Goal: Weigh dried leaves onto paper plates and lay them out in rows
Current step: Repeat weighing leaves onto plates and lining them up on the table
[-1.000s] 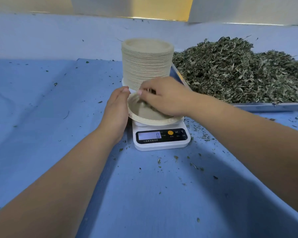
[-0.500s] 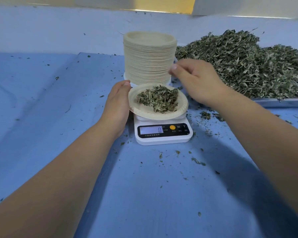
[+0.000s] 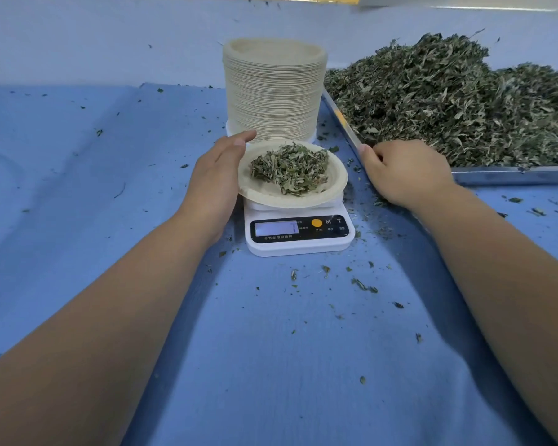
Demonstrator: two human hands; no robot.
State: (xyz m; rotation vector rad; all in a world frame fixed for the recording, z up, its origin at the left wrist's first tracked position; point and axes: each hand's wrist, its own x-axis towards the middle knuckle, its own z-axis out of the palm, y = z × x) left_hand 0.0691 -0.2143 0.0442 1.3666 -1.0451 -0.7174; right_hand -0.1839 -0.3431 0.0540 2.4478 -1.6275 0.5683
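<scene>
Left: broad open bench (image 3: 78,188), only leaf crumbs.
Front: open bench between the forearms, up to the scale (image 3: 298,243).
Centre: loaded plate (image 3: 337,188) on the scale; left hand (image 3: 216,181) at its left rim.
Behind: tall plate stack (image 3: 273,98), just beside the plate.
Right: tray (image 3: 512,175) heaped with leaves (image 3: 448,101); right hand (image 3: 406,172) at its near corner.
Gap: narrow lane between scale and tray.
</scene>
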